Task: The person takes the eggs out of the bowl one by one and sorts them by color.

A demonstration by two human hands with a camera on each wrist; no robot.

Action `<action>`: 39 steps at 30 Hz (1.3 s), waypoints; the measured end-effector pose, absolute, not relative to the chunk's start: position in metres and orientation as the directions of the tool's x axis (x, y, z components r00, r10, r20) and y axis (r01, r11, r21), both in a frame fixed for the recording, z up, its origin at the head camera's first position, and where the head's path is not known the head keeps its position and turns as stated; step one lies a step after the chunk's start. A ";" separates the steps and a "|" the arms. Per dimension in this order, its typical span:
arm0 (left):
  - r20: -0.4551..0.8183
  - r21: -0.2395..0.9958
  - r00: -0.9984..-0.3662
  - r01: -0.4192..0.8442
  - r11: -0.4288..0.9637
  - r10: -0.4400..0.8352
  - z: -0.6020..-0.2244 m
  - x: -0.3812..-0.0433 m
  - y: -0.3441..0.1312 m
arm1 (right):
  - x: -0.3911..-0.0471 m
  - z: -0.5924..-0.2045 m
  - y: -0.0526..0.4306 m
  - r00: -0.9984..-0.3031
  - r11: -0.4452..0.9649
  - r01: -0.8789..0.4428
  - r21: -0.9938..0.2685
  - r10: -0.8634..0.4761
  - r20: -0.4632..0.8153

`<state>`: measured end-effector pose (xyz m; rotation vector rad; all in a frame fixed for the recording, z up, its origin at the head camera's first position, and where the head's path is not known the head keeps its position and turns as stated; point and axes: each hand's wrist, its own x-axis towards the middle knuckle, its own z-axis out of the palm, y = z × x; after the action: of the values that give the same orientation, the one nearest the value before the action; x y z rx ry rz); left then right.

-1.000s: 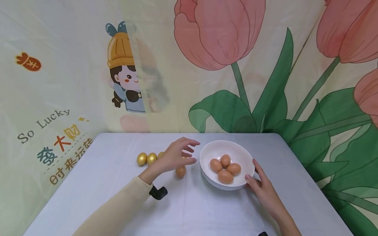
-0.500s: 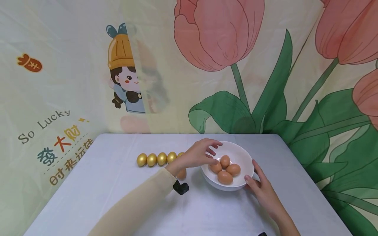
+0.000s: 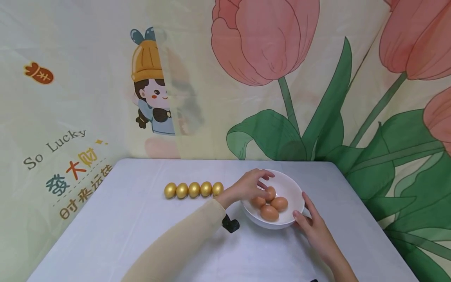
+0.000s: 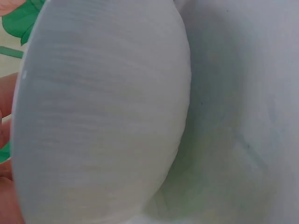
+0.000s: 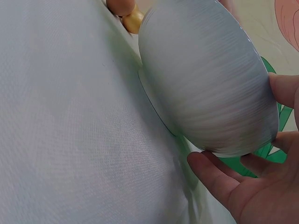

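Observation:
A white bowl (image 3: pixel 260 222) with several brown eggs (image 3: pixel 269 213) in it stands on the table at centre right. My left hand (image 3: pixel 248 187) reaches over its left rim, fingers spread and bent loosely above the eggs. Its thumb side is close to the rear brown egg; whether they touch cannot be made out. In the left wrist view the bowl's outer wall (image 4: pixel 107 112) hides most of that hand. My right hand (image 3: pixel 317 231) grips the bowl's right side, with fingers against the outer wall (image 5: pixel 210 84) in the right wrist view.
Several golden eggs (image 3: pixel 194 189) stand in a row on the white-covered table (image 3: pixel 105 235), left of the bowl. A brown egg (image 5: pixel 120 5) lies beside a golden egg (image 5: pixel 133 21), outside the bowl; my left forearm hides it in the head view. A printed cloth (image 3: pixel 197 78) hangs behind.
My left hand has moved right, from beside the bowl to over its inside. The golden row is now in fuller view. My right hand and the bowl have stayed about where they were.

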<state>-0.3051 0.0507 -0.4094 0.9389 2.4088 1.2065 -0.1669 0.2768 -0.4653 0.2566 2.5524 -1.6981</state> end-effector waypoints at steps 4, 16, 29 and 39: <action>-0.006 0.799 -0.765 0.383 0.463 0.644 -0.415 -0.305 0.057 | -0.166 -0.466 0.277 -0.984 0.372 0.174 -0.912 0.098 -0.148; -0.082 0.668 -0.795 0.404 0.625 0.601 -0.423 -0.306 0.071 | -0.167 -0.464 0.277 -0.985 0.387 0.166 -0.907 0.102 -0.137; -0.074 0.669 -0.764 0.439 0.600 0.641 -0.429 -0.307 0.077 | -0.166 -0.465 0.278 -0.986 0.385 0.161 -0.909 0.093 -0.135; -0.086 0.635 -0.805 0.409 0.655 0.586 -0.429 -0.303 0.078 | -0.166 -0.465 0.277 -0.983 0.393 0.179 -0.902 0.094 -0.154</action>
<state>-0.3028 0.0783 -0.4294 0.7989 2.5905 0.8926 -0.1661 0.2770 -0.4649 0.2514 2.5561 -1.6697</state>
